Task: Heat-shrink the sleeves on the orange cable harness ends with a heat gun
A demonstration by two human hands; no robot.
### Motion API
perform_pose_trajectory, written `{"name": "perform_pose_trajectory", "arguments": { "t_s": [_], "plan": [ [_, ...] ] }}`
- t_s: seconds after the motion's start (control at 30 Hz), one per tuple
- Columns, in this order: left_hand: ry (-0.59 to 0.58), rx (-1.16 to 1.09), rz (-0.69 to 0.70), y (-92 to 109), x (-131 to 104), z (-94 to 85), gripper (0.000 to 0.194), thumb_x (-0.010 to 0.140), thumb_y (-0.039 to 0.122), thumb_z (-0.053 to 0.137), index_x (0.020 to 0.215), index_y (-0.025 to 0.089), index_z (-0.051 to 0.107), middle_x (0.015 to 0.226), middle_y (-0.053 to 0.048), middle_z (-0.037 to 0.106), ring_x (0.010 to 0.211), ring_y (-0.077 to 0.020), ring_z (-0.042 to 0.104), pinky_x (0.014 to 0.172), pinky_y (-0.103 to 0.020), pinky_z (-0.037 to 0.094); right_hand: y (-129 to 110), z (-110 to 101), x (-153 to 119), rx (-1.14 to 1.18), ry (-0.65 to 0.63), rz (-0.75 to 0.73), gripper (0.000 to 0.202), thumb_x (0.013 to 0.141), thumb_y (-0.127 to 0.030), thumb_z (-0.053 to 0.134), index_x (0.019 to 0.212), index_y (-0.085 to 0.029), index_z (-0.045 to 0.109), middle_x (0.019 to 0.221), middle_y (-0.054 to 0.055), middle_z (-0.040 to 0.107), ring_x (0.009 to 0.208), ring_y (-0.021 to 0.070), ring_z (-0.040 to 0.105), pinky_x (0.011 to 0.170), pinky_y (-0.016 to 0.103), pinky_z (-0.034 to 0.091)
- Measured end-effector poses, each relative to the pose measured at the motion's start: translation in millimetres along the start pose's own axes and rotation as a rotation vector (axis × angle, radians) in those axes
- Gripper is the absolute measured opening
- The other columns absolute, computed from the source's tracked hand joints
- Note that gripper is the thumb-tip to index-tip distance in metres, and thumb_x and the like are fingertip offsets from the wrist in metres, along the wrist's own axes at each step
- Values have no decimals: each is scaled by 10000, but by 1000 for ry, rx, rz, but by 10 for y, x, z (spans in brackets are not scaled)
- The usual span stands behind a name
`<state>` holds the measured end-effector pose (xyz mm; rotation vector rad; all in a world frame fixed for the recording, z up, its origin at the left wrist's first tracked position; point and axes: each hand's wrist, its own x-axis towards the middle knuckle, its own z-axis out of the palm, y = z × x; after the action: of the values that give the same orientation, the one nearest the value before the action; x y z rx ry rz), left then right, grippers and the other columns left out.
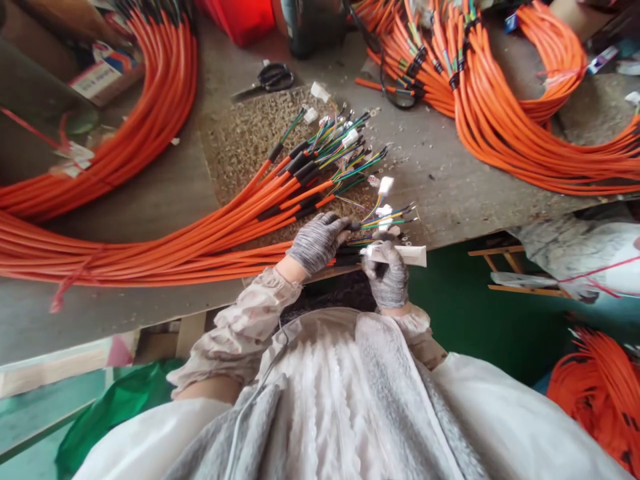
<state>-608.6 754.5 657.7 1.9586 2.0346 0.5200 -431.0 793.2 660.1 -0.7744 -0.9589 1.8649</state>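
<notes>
My left hand [320,241], in a grey knitted glove, has its fingers closed on a cable end with a black sleeve at the table's front edge. Just right of it, my right hand [388,275], gloved alike, grips a white tube [411,255] whose nozzle points left toward the cable ends. A long bundle of orange cables [210,240] runs in from the left beneath my left hand. Its ends fan out into black sleeves [300,163], thin coloured wires and white connectors [385,185].
Scissors [275,77] lie behind the cable ends on a speckled board [235,140]. More orange bundles rest at the back left [170,87] and back right [500,133]. Another orange coil [595,393] sits low at the right. A red object [240,20] stands at the back.
</notes>
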Motion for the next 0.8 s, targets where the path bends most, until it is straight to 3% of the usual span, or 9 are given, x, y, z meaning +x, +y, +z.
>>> {"name": "perform_pose_trajectory", "arguments": {
  "t_s": [0.07, 0.13, 0.23, 0.3, 0.37, 0.5, 0.57, 0.7, 0.8],
  "plan": [
    [-102, 92, 5, 38, -44, 69, 291, 1093, 287, 576, 1304, 160, 731, 1236, -150, 731, 1163, -300, 706, 1077, -443, 569, 30, 46, 8, 42, -62, -59, 270, 897, -474, 769, 990, -239, 674, 646, -55, 545, 469, 90, 451, 447, 239, 332],
    [-162, 82, 28, 50, -127, 77, 287, 1104, 294, 546, 1256, 157, 747, 1198, -149, 736, 1110, -296, 708, 1050, -434, 578, 74, 109, 123, 44, -123, -89, 289, 870, -484, 783, 981, -244, 667, 685, -42, 591, 508, 112, 506, 500, 265, 409],
    [-69, 49, -24, -25, -110, -12, 335, 1113, 293, 495, 1337, 179, 715, 1243, -140, 728, 1112, -275, 704, 990, -376, 590, 180, 175, 400, 30, -71, -105, 338, 850, -544, 774, 945, -251, 637, 651, -57, 563, 524, 116, 504, 537, 268, 431],
    [29, 154, -130, -106, 74, -65, 391, 1082, 278, 523, 1426, 156, 665, 1331, -179, 703, 1207, -323, 680, 1010, -428, 578, 255, 184, 543, 22, -13, -107, 347, 840, -549, 772, 925, -249, 621, 634, -71, 531, 505, 103, 473, 516, 254, 404],
    [56, 298, -235, -179, 352, -71, 418, 1054, 200, 495, 1427, 89, 651, 1343, -248, 686, 1248, -390, 658, 1004, -508, 556, 308, 173, 605, 20, -18, -120, 327, 847, -524, 764, 929, -244, 617, 636, -75, 536, 488, 95, 463, 494, 247, 385],
    [57, 355, -223, -284, 751, -44, 396, 1015, 80, 408, 1302, 39, 678, 1283, -299, 690, 1204, -412, 669, 991, -538, 513, 338, 133, 562, -4, -96, -140, 298, 854, -484, 769, 934, -232, 630, 610, -71, 573, 474, 103, 503, 474, 239, 386],
    [180, 289, -187, -341, 727, -81, 321, 1011, 118, 468, 1243, 68, 684, 1247, -279, 706, 1196, -396, 676, 1019, -527, 507, 340, 120, 522, -7, -105, -130, 311, 829, -485, 795, 912, -228, 641, 606, -71, 590, 458, 102, 507, 460, 234, 390],
    [686, 96, -192, -434, 392, -278, 250, 1002, 309, 607, 1192, 150, 645, 991, -139, 715, 962, -315, 733, 907, -416, 556, 374, 98, 468, 1, -92, -121, 360, 783, -510, 849, 880, -218, 661, 616, -66, 604, 448, 94, 496, 449, 223, 396],
    [998, -61, -166, -360, 165, -450, 267, 1010, 428, 654, 1140, 197, 626, 871, -40, 651, 844, -248, 724, 839, -353, 563, 405, 81, 453, -12, -105, -144, 418, 794, -587, 837, 840, -207, 667, 645, -47, 614, 448, 89, 483, 435, 221, 388]
  ]
}}
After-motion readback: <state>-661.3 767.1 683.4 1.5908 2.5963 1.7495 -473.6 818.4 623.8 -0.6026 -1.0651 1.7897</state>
